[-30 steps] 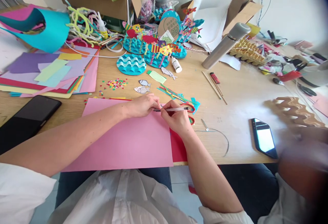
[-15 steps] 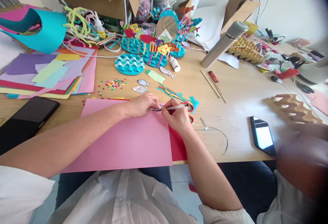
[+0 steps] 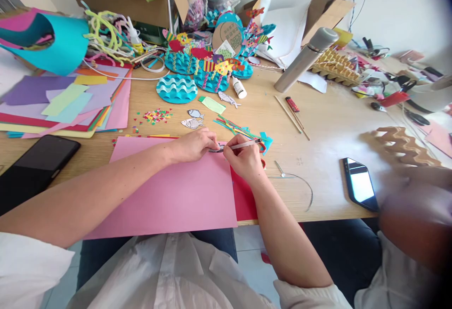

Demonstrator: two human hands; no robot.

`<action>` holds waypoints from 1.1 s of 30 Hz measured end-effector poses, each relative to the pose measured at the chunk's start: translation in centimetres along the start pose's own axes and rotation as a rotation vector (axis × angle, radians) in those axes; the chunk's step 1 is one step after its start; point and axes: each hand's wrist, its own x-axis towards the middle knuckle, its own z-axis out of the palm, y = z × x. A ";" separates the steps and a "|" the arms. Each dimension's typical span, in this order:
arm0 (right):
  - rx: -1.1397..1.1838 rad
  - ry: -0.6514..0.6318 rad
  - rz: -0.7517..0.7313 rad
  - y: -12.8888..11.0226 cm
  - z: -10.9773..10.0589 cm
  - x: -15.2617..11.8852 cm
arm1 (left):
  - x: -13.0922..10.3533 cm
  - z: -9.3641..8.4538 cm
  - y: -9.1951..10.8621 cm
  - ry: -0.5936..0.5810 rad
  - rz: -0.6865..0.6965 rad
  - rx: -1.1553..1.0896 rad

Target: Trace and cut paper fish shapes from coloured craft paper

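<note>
My right hand (image 3: 246, 160) is closed around a slim white pen (image 3: 249, 143), its tip pointing left. At the tip is a small paper cutout (image 3: 219, 148) with dark outlines, mostly covered by my fingers. My left hand (image 3: 193, 146) pinches that cutout's left side, fingers bent together. Both hands rest near the far edge of a pink paper sheet (image 3: 176, 191), which overlaps a red sheet (image 3: 244, 200). Red-handled scissors (image 3: 263, 148) lie partly hidden behind my right hand. Just beyond are paper fish (image 3: 192, 123) and thin coloured paper strips (image 3: 236, 127).
Blue decorated egg-carton pieces (image 3: 176, 88), a glue bottle (image 3: 239, 87) and a steel flask (image 3: 305, 59) stand behind. Phones lie left (image 3: 42, 163) and right (image 3: 359, 184). Coloured papers (image 3: 38, 87) are stacked left. Another person's blurred arm (image 3: 416, 219) is at right.
The view has shifted slightly, so the table things sit a little further left. My pen tilts a bit more upward at its back end; both hands keep their grip.
</note>
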 end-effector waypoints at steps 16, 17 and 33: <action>-0.032 0.035 0.072 0.2 -0.3 0.3 | -0.3 -0.3 1.1 -0.057 0.046 0.166; -0.028 0.035 0.086 0.2 -0.3 0.3 | -0.3 -0.3 1.1 -0.065 0.048 0.181; -0.002 0.054 0.134 0.2 -0.4 0.5 | -0.7 0.1 1.0 -0.081 0.096 0.285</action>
